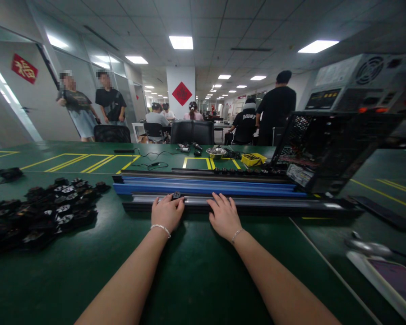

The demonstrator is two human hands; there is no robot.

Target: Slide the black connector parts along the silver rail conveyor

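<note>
A long dark rail with a shiny grey channel [274, 201] lies crosswise on the green table in front of me. At its left part, my left hand [165, 213] has thumb and fingers closed around a small black part [177, 195] seated on the rail; its fingertips are partly hidden. My right hand [224, 217] rests with spread fingers on the same rail, a short way to the right, holding nothing. Just behind lies a blue rail [203, 188], with further dark rails beyond it. To the left spreads a pile of similar black parts [54, 210], some with white markings.
An opened computer case [328, 149] stands at the right behind the rails. A metal bowl [216, 152], a yellow tray [253, 159] and cables [152, 165] lie farther back. At the right edge is a white-framed device [385, 280]. Several people are beyond the table.
</note>
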